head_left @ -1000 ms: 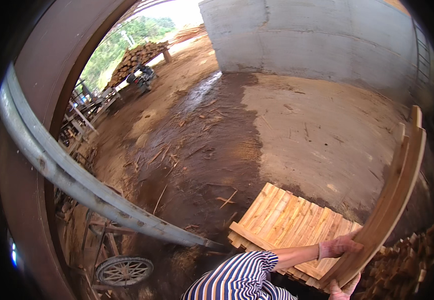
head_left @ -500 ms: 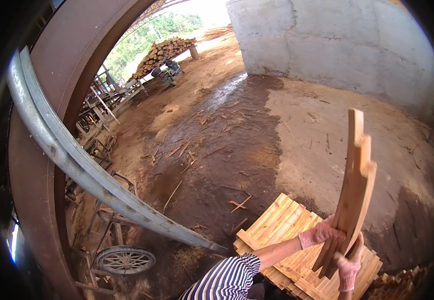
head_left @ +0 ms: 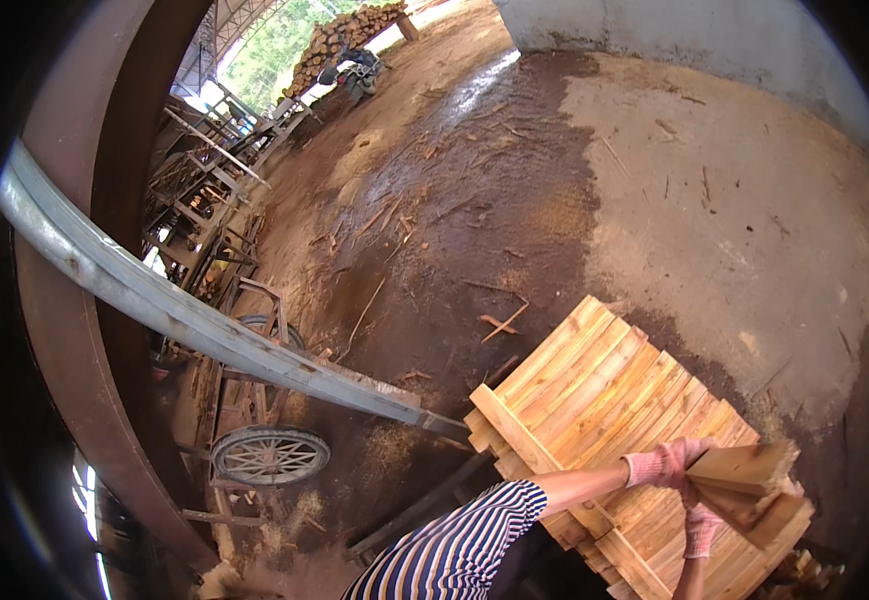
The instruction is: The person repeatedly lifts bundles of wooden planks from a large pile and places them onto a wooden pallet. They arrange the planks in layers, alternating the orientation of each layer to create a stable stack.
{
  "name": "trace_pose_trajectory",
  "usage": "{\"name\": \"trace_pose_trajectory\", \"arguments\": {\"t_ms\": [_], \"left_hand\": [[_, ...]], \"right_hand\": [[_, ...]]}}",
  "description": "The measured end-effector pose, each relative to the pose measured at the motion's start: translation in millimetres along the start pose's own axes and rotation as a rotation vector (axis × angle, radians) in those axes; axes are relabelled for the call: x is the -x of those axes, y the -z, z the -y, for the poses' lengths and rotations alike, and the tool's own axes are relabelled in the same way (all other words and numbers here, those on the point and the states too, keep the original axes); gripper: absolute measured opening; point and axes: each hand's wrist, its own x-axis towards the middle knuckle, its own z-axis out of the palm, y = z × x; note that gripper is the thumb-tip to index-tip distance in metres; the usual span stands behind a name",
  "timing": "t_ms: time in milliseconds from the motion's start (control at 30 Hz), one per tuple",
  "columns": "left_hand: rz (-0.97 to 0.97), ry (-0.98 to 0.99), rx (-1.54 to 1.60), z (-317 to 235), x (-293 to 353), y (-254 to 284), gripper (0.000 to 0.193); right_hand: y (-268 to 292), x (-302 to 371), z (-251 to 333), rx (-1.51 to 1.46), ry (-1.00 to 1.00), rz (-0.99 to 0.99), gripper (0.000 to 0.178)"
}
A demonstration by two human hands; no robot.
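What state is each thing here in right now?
Left hand: gloved, gripping the wooden boards.
Right hand: gloved, gripping them from below.
Wooden boards: held as a bundle, above the stack.
Plank stack: lying flat on the ground.
Spoked wheel: lying flat.

The right hand in a pink knit glove (head_left: 699,528) was largely covered by the short bundle of pale wooden boards (head_left: 749,485) it gripped, so its fingers could not be made out. The forearm below it ran off the lower edge. The left hand in a pink knit glove (head_left: 666,463) had its fingertips hidden behind the same boards. The distant heap of stacked logs (head_left: 349,32) was too small to tell apart, and a figure beside it was only a blur.
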Motion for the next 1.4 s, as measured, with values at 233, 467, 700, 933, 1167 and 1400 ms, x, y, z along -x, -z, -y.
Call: {"name": "trace_pose_trajectory", "arguments": {"t_ms": [233,467,700,933,1167,1400], "left_hand": [[-0.127,-0.057,-0.980,-114.7,29.1,-65.1,0.073],[-0.500,0.183,-1.473,-200.4,60.3,-1.5,0.089],[-0.375,0.909,-2.134,-167.8,41.5,121.1,0.099],[-0.259,0.886,-2.289,-147.3,9.5,184.0,0.096],[-0.146,0.488,-2.198,-127.8,-3.3,197.9,0.083],[-0.280,0.749,-2.215,-123.8,-2.0,189.0,0.075]], "right_hand": [[65.9,0.1,16.3,-0.034,-0.052,-0.005,0.060],[191.9,15.5,-48.2,-0.071,-0.248,-0.123,0.082],[154.6,-8.5,-176.6,0.452,-0.310,0.044,0.057],[93.6,-82.0,-183.4,0.486,-0.219,0.096,0.047],[72.4,-84.6,-215.7,0.306,0.024,-0.007,0.055],[62.6,-92.4,-213.3,0.355,0.070,-0.130,0.043]]}}
